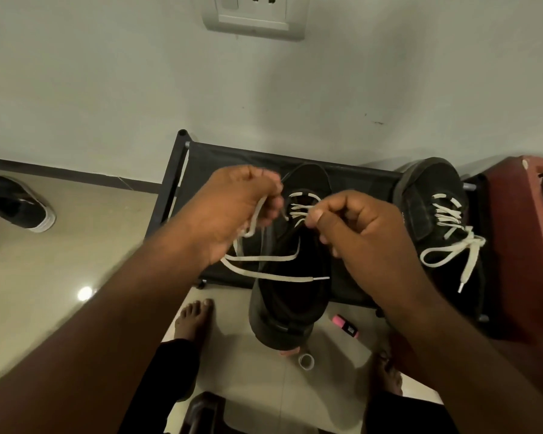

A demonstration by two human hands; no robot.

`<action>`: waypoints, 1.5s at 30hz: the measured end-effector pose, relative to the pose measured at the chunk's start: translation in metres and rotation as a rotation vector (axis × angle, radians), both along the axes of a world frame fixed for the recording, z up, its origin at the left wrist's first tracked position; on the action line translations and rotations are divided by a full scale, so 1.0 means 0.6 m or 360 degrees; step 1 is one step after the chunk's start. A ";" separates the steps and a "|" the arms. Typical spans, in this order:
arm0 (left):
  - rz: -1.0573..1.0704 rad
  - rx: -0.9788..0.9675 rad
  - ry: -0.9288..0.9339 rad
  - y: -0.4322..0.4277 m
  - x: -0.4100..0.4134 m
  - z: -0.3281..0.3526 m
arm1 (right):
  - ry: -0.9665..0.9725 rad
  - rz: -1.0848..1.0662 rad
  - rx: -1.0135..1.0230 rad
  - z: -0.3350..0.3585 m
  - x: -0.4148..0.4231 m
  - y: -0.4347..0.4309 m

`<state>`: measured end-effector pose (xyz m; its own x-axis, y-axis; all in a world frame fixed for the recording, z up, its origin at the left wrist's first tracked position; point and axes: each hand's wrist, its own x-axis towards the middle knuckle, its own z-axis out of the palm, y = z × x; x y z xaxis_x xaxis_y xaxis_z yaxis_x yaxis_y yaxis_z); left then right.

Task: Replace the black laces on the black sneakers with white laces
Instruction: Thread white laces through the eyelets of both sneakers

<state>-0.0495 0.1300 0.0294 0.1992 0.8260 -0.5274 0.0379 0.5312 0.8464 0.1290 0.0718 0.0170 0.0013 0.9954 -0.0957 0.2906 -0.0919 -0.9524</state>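
Pinching the white lace (282, 278) between curled fingers (315, 216), the right hand (358, 227) and left hand (229, 208) hover over the half-laced sneaker (289, 308) on the rack (217, 158); the finished sneaker (433, 195) sits at three o'clock.

Mid sneaker (282, 311): lying on rack (220, 158), heel overhanging front.
Right sneaker (427, 189): sitting on rack's right end.
Marker (345, 325): lying on floor (76, 245) below.

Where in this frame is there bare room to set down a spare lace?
Bare floor tile between the rack and the lone shoe; a fabric strip between the middle sneaker and the laced sneaker. Crowded: floor in front, with a foot, pink highlighter, tape roll.
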 end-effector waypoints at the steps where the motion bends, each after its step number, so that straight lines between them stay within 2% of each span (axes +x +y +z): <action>1: 0.0096 -0.0028 -0.0319 -0.004 0.008 0.014 | 0.0151 -0.0011 -0.0035 0.006 -0.002 0.003; 3: 0.0247 -0.0062 -0.0873 -0.011 0.025 0.038 | 0.0494 0.0096 -0.0132 0.012 -0.009 0.007; 4: 0.0311 -0.0054 -0.1045 -0.013 0.030 0.043 | 0.0669 0.0192 -0.0185 0.015 -0.014 0.007; 6: 0.0465 -0.0010 -0.1226 -0.011 0.034 0.044 | 0.0891 0.0305 -0.0236 0.017 -0.023 0.005; 9: 0.0838 0.0007 -0.1236 0.003 0.020 0.025 | 0.1008 0.0095 -0.0213 0.022 -0.007 0.011; 12: 0.1141 -0.0012 -0.0975 0.016 -0.002 -0.004 | 0.1175 -0.0295 -0.0216 0.020 0.040 0.026; 15: 0.1181 -0.0035 -0.0706 0.022 -0.013 -0.023 | 0.1030 -0.0594 -0.0166 0.009 0.078 0.037; 17: 0.0916 0.0002 -0.0415 0.019 -0.006 -0.023 | 0.0787 -0.0591 -0.0152 0.001 0.085 0.039; 20: 0.0233 0.0315 0.0268 0.001 0.022 -0.024 | 0.0407 -0.0363 -0.0244 0.000 0.070 0.033; 22: 0.0000 0.0560 0.0552 -0.011 0.040 -0.023 | 0.0298 -0.0255 -0.0338 -0.003 0.052 0.027; 24: -0.0245 0.0706 0.0761 -0.021 0.049 -0.022 | 0.0297 -0.0324 -0.0425 -0.012 0.042 0.025; 26: -0.0565 0.0735 0.0910 -0.030 0.051 -0.024 | 0.0347 -0.0454 -0.0516 -0.021 0.045 0.029; 28: -0.0724 0.0763 0.1060 -0.035 0.052 -0.028 | 0.0528 -0.0471 -0.0600 -0.026 0.053 0.036; 30: -0.0693 0.0759 0.1182 -0.040 0.054 -0.032 | 0.0781 -0.0419 -0.0631 -0.030 0.058 0.038; 32: -0.0602 0.0739 0.1252 -0.046 0.056 -0.035 | 0.0879 -0.0386 -0.0640 -0.031 0.058 0.035; 35: -0.0523 0.0663 0.1341 -0.046 0.065 -0.025 | 0.0660 -0.0382 -0.0664 -0.034 0.057 0.032; 37: -0.0645 0.0534 0.1523 -0.040 0.072 -0.017 | 0.0404 -0.0373 -0.0640 -0.040 0.059 0.028; 39: -0.0771 0.0578 0.1667 -0.041 0.073 -0.012 | 0.0246 -0.0393 -0.0600 -0.047 0.060 0.026; 42: -0.0864 0.0772 0.1801 -0.061 0.070 -0.012 | 0.0309 -0.0362 -0.0582 -0.053 0.057 0.025; 45: -0.1053 0.0697 0.1852 -0.078 0.077 -0.026 | 0.0472 -0.0305 -0.0588 -0.055 0.053 0.025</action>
